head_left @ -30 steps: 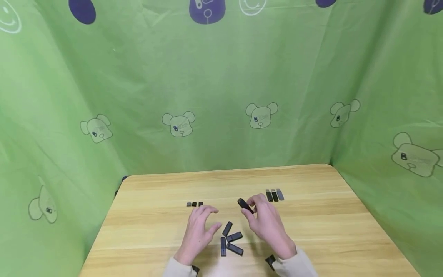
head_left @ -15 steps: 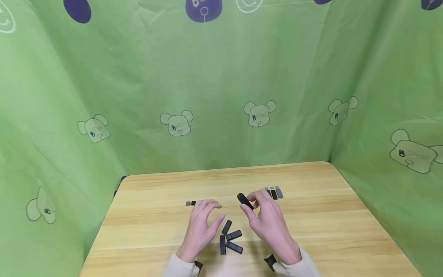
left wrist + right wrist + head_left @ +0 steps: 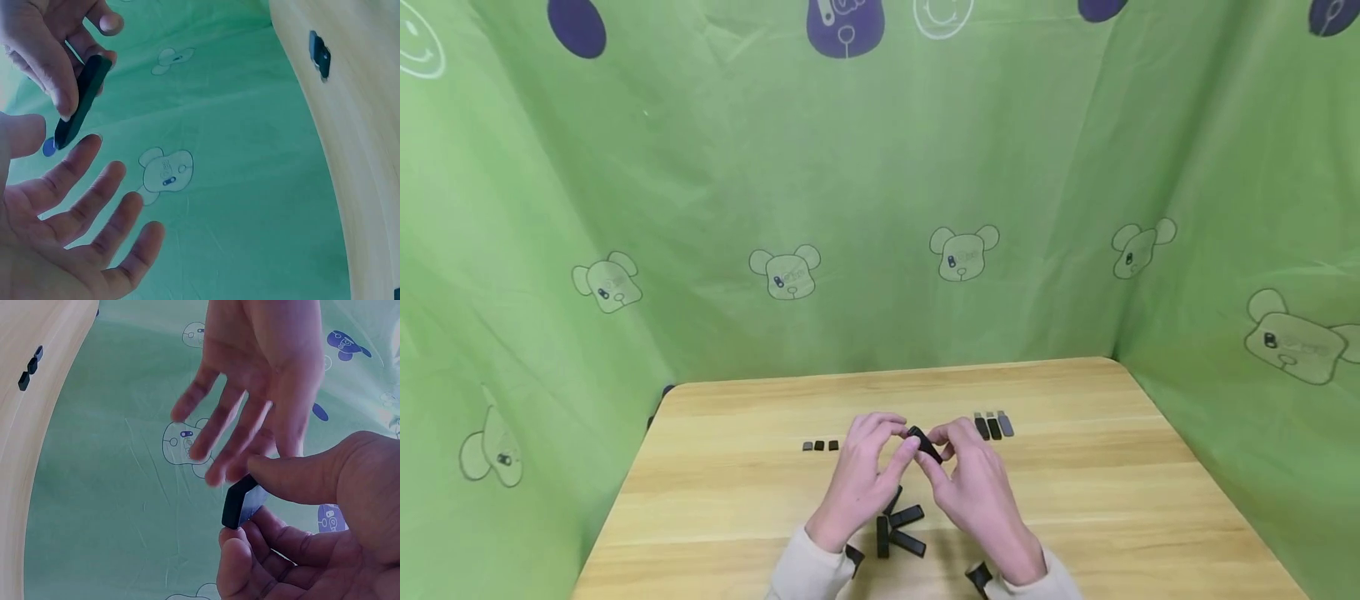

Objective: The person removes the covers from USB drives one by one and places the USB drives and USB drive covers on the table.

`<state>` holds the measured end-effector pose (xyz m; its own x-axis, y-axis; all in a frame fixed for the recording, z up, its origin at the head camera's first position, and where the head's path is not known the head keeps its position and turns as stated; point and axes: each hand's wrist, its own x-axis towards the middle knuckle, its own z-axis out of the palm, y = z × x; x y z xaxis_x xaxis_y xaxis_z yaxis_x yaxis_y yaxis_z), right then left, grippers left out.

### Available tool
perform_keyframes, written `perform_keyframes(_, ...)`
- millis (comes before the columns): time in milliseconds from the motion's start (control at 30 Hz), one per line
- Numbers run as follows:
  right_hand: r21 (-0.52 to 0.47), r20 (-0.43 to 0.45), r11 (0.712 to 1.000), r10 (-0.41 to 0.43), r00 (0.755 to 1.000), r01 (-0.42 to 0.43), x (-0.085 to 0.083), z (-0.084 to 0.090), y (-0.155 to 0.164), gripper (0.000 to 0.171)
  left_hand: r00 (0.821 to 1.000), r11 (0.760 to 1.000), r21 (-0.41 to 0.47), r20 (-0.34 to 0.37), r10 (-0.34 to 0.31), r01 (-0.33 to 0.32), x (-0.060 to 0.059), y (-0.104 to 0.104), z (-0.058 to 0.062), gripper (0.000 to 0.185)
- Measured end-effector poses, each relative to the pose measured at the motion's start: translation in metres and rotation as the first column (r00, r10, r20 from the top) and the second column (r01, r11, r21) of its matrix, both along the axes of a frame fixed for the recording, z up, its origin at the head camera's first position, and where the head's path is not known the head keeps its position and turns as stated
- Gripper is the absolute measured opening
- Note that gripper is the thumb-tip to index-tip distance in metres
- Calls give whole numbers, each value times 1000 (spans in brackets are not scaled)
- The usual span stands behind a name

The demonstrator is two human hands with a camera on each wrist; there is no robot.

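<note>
My right hand (image 3: 976, 483) pinches a black USB flash drive (image 3: 928, 448) between thumb and fingers, above the table. The drive slants, its far end toward the left hand. My left hand (image 3: 859, 479) is at that end; in the left wrist view its thumb and index finger stand on either side of the drive (image 3: 86, 99), with a gap showing. Its other fingers are spread. The right wrist view shows the drive (image 3: 242, 503) between the right thumb and fingers. Below the hands lie several black capped drives (image 3: 907, 516), one partly hidden by the left hand.
Three uncapped flash drives (image 3: 994, 427) lie side by side at the back right, metal plugs pointing away. Three small caps (image 3: 819, 446) form a row at the back left. Green printed cloth (image 3: 865, 325) encloses the wooden table (image 3: 700, 475) behind and at the sides.
My left hand has moved right and up to the far end of the drive. The right hand keeps hold of it, and the row of caps shows fully again.
</note>
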<state>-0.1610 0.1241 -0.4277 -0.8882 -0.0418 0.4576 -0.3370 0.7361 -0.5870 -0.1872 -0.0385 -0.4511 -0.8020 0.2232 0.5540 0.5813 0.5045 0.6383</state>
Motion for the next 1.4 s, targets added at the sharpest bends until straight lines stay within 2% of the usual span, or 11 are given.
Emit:
perform_keyframes(333,-31,-37,999,23,999,-24,2,-1,-4,25,998,997,37,33,-62,61,-2,4,6,18)
perform_keyframes(567,-75,-30,995,70,997,-72,3,0,-3,21,995,993,52,-27,-100,102,0,3,8,12)
perform_keyframes(700,-116,1,988,102,995,-101,3,1,-2,16,993,992,55,-36,-116,118,0,2,9,10)
perform_keyframes(933,-137,50,985,113,992,-105,2,1,1,15,991,989,65,14,-135,134,0,1,9,11)
perform_keyframes(1000,-140,68,985,114,991,-104,1,2,2,15,991,989,67,3,-134,134,0,1,9,12)
perform_keyframes(1167,-181,111,975,150,982,-129,0,7,6,15,990,983,116,-27,-137,140,1,-3,11,5)
perform_keyframes(1400,-238,145,957,202,969,-164,0,18,12,12,990,976,166,0,-142,140,2,-8,11,6)
